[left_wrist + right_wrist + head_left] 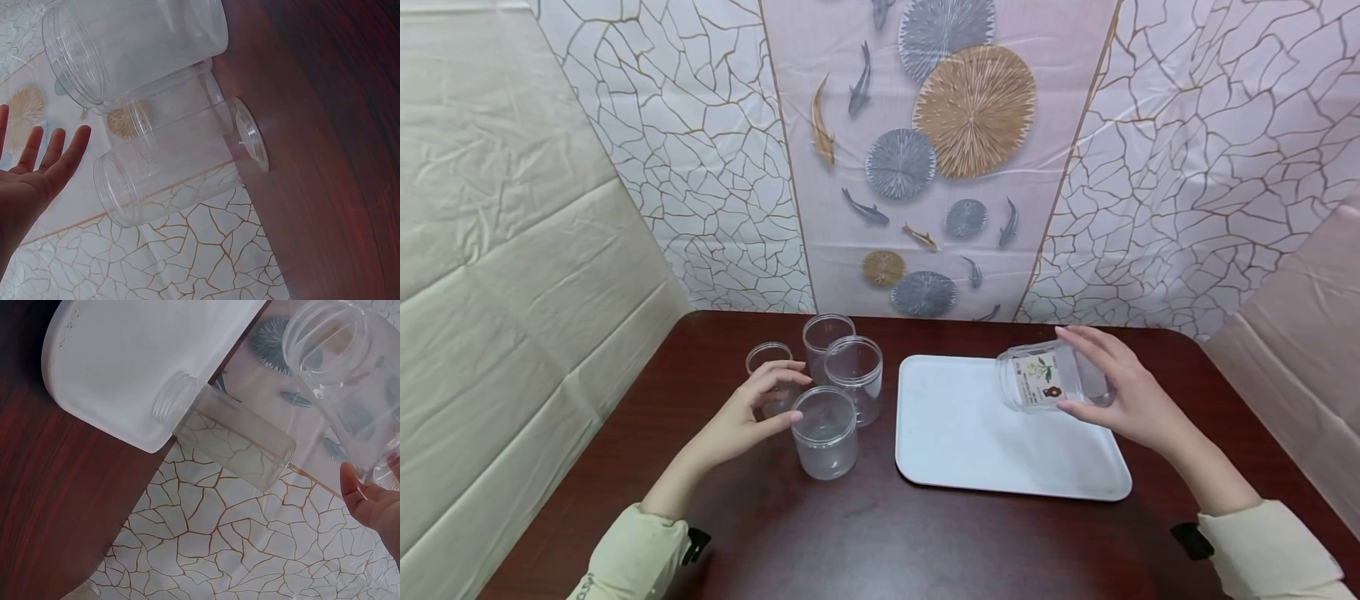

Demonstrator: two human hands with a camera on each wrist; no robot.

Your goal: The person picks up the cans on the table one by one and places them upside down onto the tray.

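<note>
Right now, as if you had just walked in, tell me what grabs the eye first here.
In the head view, the big gold disc on the backdrop stands out, above the bright white tray on the dark table. Next comes the labelled clear jar, held tilted in the right hand at the tray's right. Left of the tray stand four clear jars, the left hand close by.

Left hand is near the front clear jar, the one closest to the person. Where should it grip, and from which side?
Probably round the body just below the rim, coming from the near left. The front clear jar stands upright with round walls, the left hand is on its left, and another clear jar crowds its far side.
</note>
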